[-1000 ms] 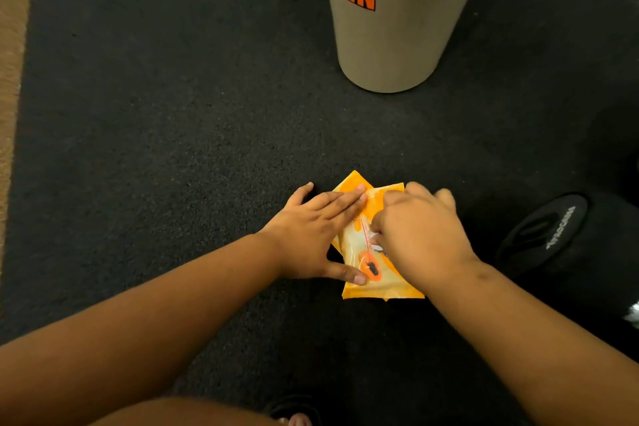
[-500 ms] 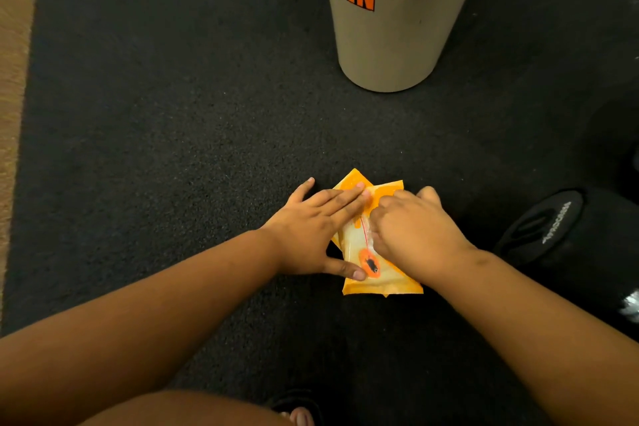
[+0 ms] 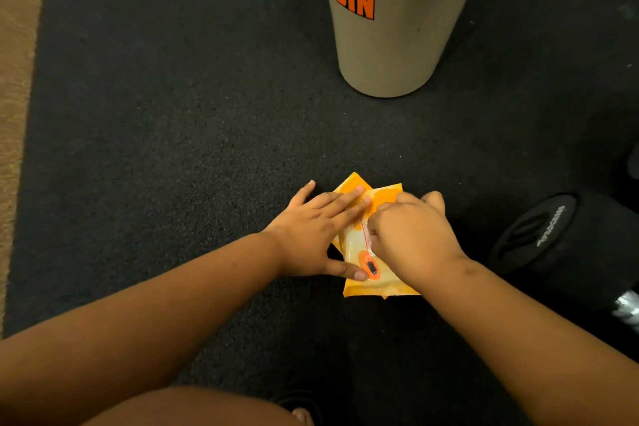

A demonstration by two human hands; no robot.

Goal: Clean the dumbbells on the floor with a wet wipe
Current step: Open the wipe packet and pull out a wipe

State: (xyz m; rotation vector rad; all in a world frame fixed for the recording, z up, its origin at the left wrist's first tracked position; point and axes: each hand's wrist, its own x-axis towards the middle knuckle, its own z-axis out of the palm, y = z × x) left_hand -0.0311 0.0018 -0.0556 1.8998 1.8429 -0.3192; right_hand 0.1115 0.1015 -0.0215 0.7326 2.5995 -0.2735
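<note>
Single view only: head-worn wide-angle camera, looking forward and steeply down at the dark floor mat (image 3: 173, 149). Both forearms enter from the bottom edge; hands sit close, just below frame centre. Dust bin (image 3: 397, 45) base at top edge, cropped. Dumbbell (image 3: 560, 239) cut off at right edge. Edges bow slightly.
</note>
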